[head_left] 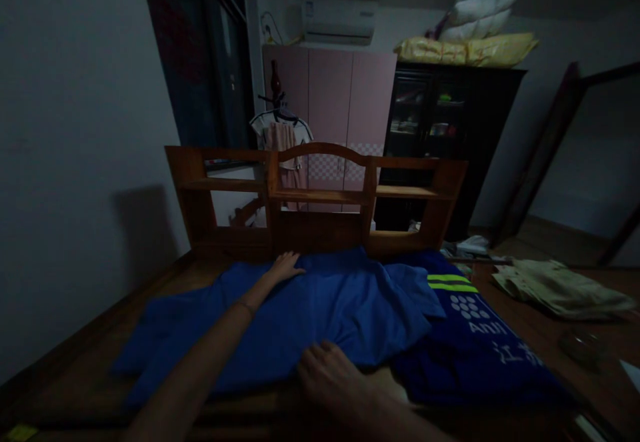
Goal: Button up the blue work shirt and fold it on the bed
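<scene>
A blue shirt (pixel 345 295) lies spread over the wooden tabletop (pixel 90 369), with wrinkles running toward its near edge. My left hand (pixel 286 269) rests flat on the far part of the shirt, fingers stretched out. At the near edge, my right hand (pixel 327 369) has its fingers curled and closed on the fabric; the fingertips are partly hidden. To the right, a dark blue garment (pixel 465 349) with yellow-green stripes and white printing lies partly under the shirt.
A wooden shelf unit (pixel 320 195) rises along the table's back edge. The wall (pixel 85 162) stands close on the left. On the right are a pale folded cloth (pixel 555 285) and a clear glass dish (pixel 583 343). Cabinets (pixel 330 95) stand behind.
</scene>
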{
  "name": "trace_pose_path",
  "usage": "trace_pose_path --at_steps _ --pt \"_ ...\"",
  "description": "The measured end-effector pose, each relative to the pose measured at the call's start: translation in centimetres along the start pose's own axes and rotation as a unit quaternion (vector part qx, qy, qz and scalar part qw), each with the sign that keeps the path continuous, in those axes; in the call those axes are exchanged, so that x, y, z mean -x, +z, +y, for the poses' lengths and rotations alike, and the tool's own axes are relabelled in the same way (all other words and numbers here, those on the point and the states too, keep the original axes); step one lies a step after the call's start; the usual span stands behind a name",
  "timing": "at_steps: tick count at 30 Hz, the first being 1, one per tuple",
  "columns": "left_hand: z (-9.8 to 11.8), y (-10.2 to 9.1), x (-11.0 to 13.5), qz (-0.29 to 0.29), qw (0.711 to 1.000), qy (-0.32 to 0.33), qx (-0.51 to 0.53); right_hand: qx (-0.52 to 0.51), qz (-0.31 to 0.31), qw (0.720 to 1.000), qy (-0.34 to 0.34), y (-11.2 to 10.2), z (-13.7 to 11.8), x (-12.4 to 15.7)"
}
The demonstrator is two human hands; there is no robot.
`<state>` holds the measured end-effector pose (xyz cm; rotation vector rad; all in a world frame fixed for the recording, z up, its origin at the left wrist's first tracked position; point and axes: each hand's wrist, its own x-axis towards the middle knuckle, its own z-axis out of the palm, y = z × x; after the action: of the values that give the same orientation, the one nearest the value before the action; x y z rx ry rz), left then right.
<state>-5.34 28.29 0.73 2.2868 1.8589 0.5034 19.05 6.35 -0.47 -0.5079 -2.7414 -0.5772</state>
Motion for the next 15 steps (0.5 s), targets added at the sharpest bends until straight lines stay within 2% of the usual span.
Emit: trace_pose_path --at_steps 4,8,11,15 --pt "-0.5 -0.1 0.3 -0.123 0.990 -0.020 0.061 -0.043 0.059 0.997 0.004 -0.8 -1.0 4.0" --pt "-0.3 -0.7 1.5 -0.254 0.957 -0.039 0.132 -0.029 0.158 0.985 0.066 -0.2 -2.0 6.7" --pt "0.0 -1.8 2.1 -0.301 0.937 -0.056 0.169 -0.005 0.194 0.973 0.122 0.6 -2.8 7.6" --pt "0.5 -3.8 3.4 -0.328 0.916 -0.084 0.214 0.003 0.227 0.963 0.145 1.2 -3.6 8.2"
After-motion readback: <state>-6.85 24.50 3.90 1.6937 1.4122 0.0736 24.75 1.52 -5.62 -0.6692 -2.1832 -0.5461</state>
